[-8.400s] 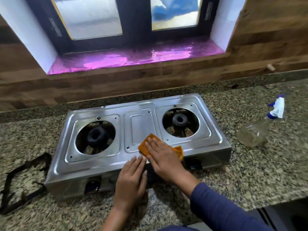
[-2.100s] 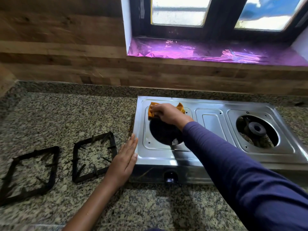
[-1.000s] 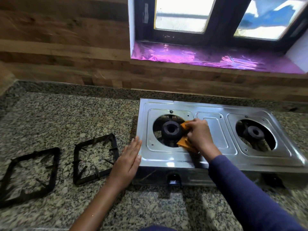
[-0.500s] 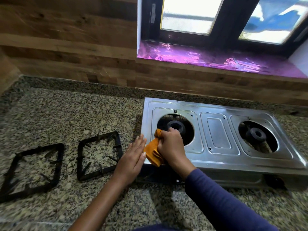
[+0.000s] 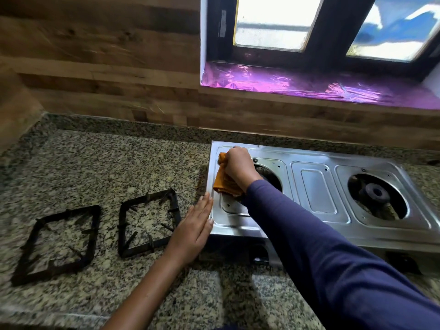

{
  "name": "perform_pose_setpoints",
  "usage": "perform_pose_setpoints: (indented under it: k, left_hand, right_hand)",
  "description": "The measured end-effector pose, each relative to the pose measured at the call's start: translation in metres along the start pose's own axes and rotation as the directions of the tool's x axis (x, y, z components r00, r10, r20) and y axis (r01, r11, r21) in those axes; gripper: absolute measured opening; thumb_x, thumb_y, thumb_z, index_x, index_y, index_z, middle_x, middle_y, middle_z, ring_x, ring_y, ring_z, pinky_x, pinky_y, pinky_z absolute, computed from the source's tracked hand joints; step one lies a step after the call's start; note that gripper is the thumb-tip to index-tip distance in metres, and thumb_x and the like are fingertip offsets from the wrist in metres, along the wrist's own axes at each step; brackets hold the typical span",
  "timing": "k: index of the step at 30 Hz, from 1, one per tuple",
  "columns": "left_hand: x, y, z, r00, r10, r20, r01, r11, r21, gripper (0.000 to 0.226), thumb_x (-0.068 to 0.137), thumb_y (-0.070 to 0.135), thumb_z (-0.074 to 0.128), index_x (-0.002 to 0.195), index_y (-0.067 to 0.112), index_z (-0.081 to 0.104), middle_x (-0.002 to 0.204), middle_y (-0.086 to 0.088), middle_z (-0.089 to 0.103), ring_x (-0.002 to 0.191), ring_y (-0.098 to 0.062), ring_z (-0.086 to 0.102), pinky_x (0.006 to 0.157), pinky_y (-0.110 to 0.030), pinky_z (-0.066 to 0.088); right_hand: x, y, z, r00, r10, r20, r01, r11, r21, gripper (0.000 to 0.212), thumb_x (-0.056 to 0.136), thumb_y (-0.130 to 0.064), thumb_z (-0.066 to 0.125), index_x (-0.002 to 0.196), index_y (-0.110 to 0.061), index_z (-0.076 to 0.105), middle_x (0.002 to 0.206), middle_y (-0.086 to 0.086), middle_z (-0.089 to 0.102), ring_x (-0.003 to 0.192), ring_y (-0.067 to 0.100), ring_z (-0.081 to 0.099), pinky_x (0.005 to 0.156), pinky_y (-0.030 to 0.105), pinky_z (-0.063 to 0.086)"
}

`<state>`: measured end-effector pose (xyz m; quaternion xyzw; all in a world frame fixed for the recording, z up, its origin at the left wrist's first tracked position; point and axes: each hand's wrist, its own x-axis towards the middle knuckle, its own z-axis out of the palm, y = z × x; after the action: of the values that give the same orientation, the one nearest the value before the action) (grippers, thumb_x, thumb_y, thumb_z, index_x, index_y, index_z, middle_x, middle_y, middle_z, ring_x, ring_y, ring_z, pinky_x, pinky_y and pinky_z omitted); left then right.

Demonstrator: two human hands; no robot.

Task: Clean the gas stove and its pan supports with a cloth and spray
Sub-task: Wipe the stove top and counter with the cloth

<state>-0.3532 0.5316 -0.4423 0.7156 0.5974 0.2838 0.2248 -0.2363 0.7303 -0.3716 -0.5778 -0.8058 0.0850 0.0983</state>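
Observation:
A steel two-burner gas stove (image 5: 319, 186) sits on the granite counter at the right. My right hand (image 5: 238, 166) grips a bunched orange cloth (image 5: 222, 182) against the stove's far left corner, and my blue sleeve hides most of the left burner. Flat against the stove's left front edge lies my left hand (image 5: 194, 228), fingers straight. Two black pan supports lie on the counter left of the stove, one near it (image 5: 148, 222) and one further left (image 5: 57, 241). The right burner (image 5: 376, 192) is uncovered. No spray bottle is in view.
The granite counter (image 5: 95, 167) extends left to a wooden side wall. A wood-panelled wall runs behind the stove, with a window sill covered in purple foil (image 5: 309, 84) above it. The counter's front edge lies at the bottom left.
My right hand has carried the cloth from the stove's front left edge up to its far left corner. My left hand stays on the stove's left side.

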Motion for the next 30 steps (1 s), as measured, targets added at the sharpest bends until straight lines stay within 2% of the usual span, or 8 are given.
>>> perform_pose_setpoints:
  k: [3, 7, 11, 15, 19, 23, 27, 30]
  left_hand:
    - [0.0, 0.003, 0.0, 1.0, -0.007, 0.0, 0.007, 1.0, 0.004, 0.061, 0.099, 0.049, 0.019, 0.155, 0.025, 0.013, 0.162, 0.014, 0.004, 0.148, 0.001, 0.001, 0.12, -0.024, 0.006]
    - [0.0, 0.002, 0.002, 1.0, -0.008, -0.008, 0.008, 1.0, 0.01, 0.061, 0.099, 0.048, 0.019, 0.154, 0.024, 0.015, 0.162, 0.013, 0.004, 0.147, 0.002, 0.0, 0.118, -0.015, 0.0]
    - [-0.001, 0.002, 0.003, 1.0, -0.017, -0.019, 0.018, 1.0, 0.02, 0.061, 0.098, 0.048, 0.019, 0.154, 0.024, 0.017, 0.161, 0.013, 0.006, 0.147, 0.002, 0.002, 0.12, -0.024, 0.005]
    - [0.0, 0.011, 0.005, 0.997, -0.058, -0.05, 0.066, 0.981, 0.181, 0.063, 0.096, 0.047, 0.014, 0.154, 0.021, 0.018, 0.161, 0.009, 0.006, 0.148, -0.002, -0.001, 0.122, -0.035, 0.002]
    - [0.006, 0.033, 0.01, 0.987, -0.139, -0.081, 0.156, 0.95, 0.271, 0.062, 0.096, 0.038, 0.017, 0.153, 0.013, 0.016, 0.159, 0.006, 0.004, 0.149, -0.009, -0.004, 0.122, -0.038, -0.002]
    - [0.012, 0.045, 0.014, 0.971, -0.208, -0.114, 0.234, 0.923, 0.305, 0.057, 0.1, 0.031, 0.032, 0.153, 0.009, 0.021, 0.161, -0.002, 0.01, 0.149, -0.014, -0.002, 0.122, -0.04, -0.002]
    - [0.029, 0.066, 0.029, 0.968, -0.209, -0.137, 0.241, 0.924, 0.296, 0.066, 0.095, 0.042, 0.033, 0.152, 0.008, 0.027, 0.161, -0.005, 0.015, 0.15, -0.015, 0.003, 0.119, -0.039, -0.001]
    - [0.047, 0.103, 0.052, 0.984, -0.134, -0.115, 0.16, 0.954, 0.255, 0.069, 0.091, 0.045, 0.028, 0.152, 0.011, 0.025, 0.161, 0.0, 0.012, 0.147, -0.01, -0.002, 0.119, -0.037, 0.001]
  right_hand:
    - [-0.029, 0.004, -0.002, 0.987, -0.16, 0.018, 0.16, 0.987, 0.003, 0.021, 0.08, -0.014, 0.06, 0.091, -0.007, 0.076, 0.091, 0.016, 0.062, 0.087, 0.038, 0.059, 0.069, 0.033, 0.044]
    - [-0.102, 0.038, 0.006, 0.951, -0.308, -0.011, 0.306, 0.938, 0.165, 0.032, 0.068, -0.009, 0.054, 0.09, -0.017, 0.076, 0.087, 0.007, 0.063, 0.08, 0.029, 0.055, 0.069, 0.034, 0.046]
    - [-0.155, 0.101, -0.007, 0.965, -0.244, -0.092, 0.259, 0.939, 0.225, 0.038, 0.066, 0.002, 0.06, 0.097, -0.012, 0.077, 0.095, 0.004, 0.07, 0.083, 0.027, 0.056, 0.072, 0.031, 0.049]
    - [-0.162, 0.15, -0.016, 0.977, -0.127, -0.173, 0.157, 0.972, 0.174, 0.038, 0.065, 0.01, 0.066, 0.093, -0.013, 0.078, 0.094, 0.006, 0.071, 0.081, 0.03, 0.057, 0.071, 0.034, 0.052]
    - [-0.138, 0.151, -0.018, 0.984, 0.007, -0.18, 0.014, 0.993, 0.116, 0.036, 0.069, 0.002, 0.066, 0.098, -0.015, 0.078, 0.097, 0.008, 0.069, 0.089, 0.034, 0.056, 0.078, 0.032, 0.048]
    - [-0.124, 0.129, -0.027, 0.998, 0.036, -0.06, -0.035, 0.999, 0.02, 0.03, 0.073, -0.006, 0.059, 0.096, -0.015, 0.076, 0.098, 0.007, 0.066, 0.096, 0.034, 0.052, 0.079, 0.035, 0.046]
    - [-0.153, 0.127, -0.034, 0.993, -0.119, 0.007, 0.107, 0.915, 0.389, 0.042, 0.064, 0.002, 0.054, 0.098, -0.011, 0.076, 0.097, 0.007, 0.071, 0.093, 0.027, 0.059, 0.08, 0.025, 0.043]
    - [-0.168, 0.161, -0.052, 0.994, 0.014, -0.113, 0.057, 0.799, 0.599, 0.043, 0.063, 0.002, 0.05, 0.095, -0.008, 0.076, 0.091, 0.008, 0.073, 0.087, 0.018, 0.063, 0.077, 0.009, 0.042]
